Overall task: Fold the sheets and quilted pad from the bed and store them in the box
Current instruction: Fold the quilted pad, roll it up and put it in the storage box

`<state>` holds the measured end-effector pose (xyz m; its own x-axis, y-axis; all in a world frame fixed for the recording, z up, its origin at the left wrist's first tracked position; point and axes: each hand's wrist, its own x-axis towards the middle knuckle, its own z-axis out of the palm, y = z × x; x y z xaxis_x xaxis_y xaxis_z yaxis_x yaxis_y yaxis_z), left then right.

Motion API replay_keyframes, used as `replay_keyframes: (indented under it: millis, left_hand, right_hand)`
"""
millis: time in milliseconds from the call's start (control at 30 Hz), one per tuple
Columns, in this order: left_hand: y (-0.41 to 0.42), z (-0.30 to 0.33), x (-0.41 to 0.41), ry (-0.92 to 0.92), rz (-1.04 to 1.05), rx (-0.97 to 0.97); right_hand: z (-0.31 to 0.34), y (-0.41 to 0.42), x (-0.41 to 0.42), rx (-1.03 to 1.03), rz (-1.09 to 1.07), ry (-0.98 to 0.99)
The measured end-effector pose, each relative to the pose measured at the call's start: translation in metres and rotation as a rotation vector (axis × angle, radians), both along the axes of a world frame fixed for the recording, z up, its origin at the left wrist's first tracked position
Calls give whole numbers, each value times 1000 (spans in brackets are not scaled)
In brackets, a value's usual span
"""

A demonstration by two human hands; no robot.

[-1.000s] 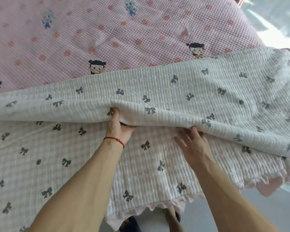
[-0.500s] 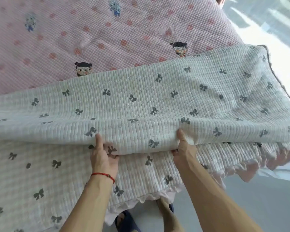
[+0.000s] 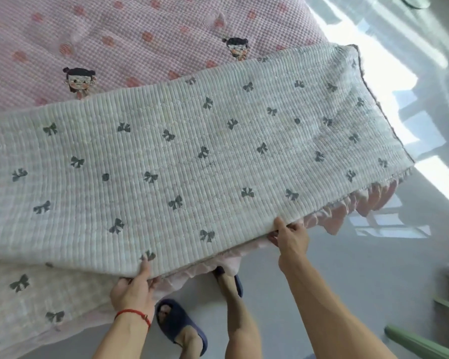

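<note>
At the bottom of the frame, dark blue slippers (image 3: 180, 326) stand on the grey floor (image 3: 347, 268). Just above, the left hand (image 3: 132, 291), with a red string bracelet (image 3: 132, 313) on its wrist, pinches the near edge of the quilted pad (image 3: 192, 161), thumb on top. The right hand (image 3: 290, 239) pinches the same folded edge further right. Across the centre, the bow-printed pad lies doubled over its pink ruffle (image 3: 347, 211). At the top, the pink cartoon-print sheet (image 3: 140, 27) covers the bed.

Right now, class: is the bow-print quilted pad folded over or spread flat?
Folded over. The quilted pad lies doubled on itself; the left hand and right hand grip its folded edge above the lower layer.
</note>
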<state>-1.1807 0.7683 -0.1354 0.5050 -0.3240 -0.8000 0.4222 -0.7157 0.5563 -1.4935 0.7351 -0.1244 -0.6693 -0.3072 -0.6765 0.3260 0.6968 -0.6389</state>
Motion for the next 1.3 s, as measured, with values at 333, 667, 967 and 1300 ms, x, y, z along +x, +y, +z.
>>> replay_keyframes:
  millis: [333, 667, 967, 1300]
  left_hand:
    - [15, -15, 8, -107, -206, 77]
    - [8, -36, 15, -69, -298, 199]
    - [-6, 25, 151, -639, -416, 182]
    - [-54, -16, 372, -449, -1043, 443]
  right_hand:
    - [-12, 1, -26, 30, 2, 175]
    - [-4, -32, 104, -36, 1213, 778]
    - [8, -87, 329, -245, 2015, 496]
    - [-30, -124, 400, 263, 2174, 530]
